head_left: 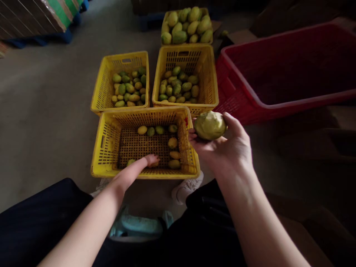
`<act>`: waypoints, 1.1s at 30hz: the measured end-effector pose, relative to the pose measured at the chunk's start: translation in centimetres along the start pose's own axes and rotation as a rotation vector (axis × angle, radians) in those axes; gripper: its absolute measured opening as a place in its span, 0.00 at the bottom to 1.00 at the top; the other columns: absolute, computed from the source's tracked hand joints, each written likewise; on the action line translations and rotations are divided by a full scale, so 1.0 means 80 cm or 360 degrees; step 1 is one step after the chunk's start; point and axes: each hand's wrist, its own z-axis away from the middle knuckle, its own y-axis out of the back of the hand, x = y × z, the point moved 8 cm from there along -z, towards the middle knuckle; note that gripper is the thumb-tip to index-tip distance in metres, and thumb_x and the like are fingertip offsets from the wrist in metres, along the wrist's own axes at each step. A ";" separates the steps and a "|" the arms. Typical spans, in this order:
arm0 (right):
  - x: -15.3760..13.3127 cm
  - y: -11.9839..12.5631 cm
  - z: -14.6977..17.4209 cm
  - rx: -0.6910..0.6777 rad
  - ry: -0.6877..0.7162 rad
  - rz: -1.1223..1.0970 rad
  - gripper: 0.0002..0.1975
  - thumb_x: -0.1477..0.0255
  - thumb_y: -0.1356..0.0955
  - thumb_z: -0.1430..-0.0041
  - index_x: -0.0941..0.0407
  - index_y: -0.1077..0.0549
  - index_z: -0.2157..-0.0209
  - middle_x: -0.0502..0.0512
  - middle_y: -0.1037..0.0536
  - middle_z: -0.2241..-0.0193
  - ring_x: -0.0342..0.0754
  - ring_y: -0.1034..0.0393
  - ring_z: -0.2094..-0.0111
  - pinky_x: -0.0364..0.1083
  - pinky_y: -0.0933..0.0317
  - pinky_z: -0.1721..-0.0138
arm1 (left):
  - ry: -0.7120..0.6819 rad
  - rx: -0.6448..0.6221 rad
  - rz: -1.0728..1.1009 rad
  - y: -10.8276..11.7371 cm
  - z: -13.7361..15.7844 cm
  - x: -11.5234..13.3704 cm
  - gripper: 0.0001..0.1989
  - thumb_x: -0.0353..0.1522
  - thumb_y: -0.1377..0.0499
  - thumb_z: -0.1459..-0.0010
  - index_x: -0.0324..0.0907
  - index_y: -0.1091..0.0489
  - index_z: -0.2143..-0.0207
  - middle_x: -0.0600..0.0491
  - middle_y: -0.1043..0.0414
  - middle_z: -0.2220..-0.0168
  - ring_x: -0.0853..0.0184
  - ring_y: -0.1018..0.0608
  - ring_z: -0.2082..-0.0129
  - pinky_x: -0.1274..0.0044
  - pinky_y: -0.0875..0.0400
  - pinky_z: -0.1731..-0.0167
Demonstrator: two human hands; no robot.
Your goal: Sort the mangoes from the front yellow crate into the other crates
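Note:
My right hand holds a lumpy yellow-green lemon up at the right rim of the nearest yellow crate. Its thumb is on one side and the fingers curl under and around the other. Down inside that crate, my left hand has its fingers curled over a yellowish lemon, mostly hidden beneath them. Several more lemons lie along the crate's right side and back wall, and a greenish lemon sits partly behind my left forearm.
Two yellow crates with lemons, a left crate and a right crate, stand behind the nearest one. Farther back is a heaped crate of bigger green-yellow fruit. A large red bin is at right, with a blue pallet far left.

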 end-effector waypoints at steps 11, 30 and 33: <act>0.023 -0.027 -0.016 0.0100 -0.0086 0.0128 0.06 0.67 0.33 0.48 0.54 0.32 0.68 0.50 0.26 0.72 0.47 0.28 0.70 0.44 0.31 0.76 | -0.1270 0.0265 -0.1149 0.091 0.207 0.230 0.27 0.33 0.31 0.58 0.48 0.28 0.52 0.48 0.30 0.48 0.57 0.30 0.46 0.66 0.38 0.44; 0.138 -0.085 0.066 -0.0685 0.0539 0.0937 0.15 0.66 0.26 0.56 0.52 0.23 0.63 0.48 0.24 0.66 0.45 0.31 0.67 0.39 0.36 0.73 | -0.1191 0.0318 0.0546 0.113 0.317 0.198 0.27 0.29 0.32 0.56 0.51 0.29 0.51 0.51 0.30 0.50 0.63 0.26 0.53 0.77 0.25 0.60; 0.151 -0.074 0.050 -0.0532 0.0390 0.0896 0.15 0.65 0.26 0.57 0.53 0.24 0.64 0.47 0.25 0.70 0.43 0.33 0.72 0.39 0.38 0.78 | -0.0829 0.0270 0.0934 0.109 0.303 0.187 0.20 0.32 0.38 0.51 0.47 0.30 0.53 0.50 0.27 0.57 0.64 0.23 0.63 0.77 0.25 0.71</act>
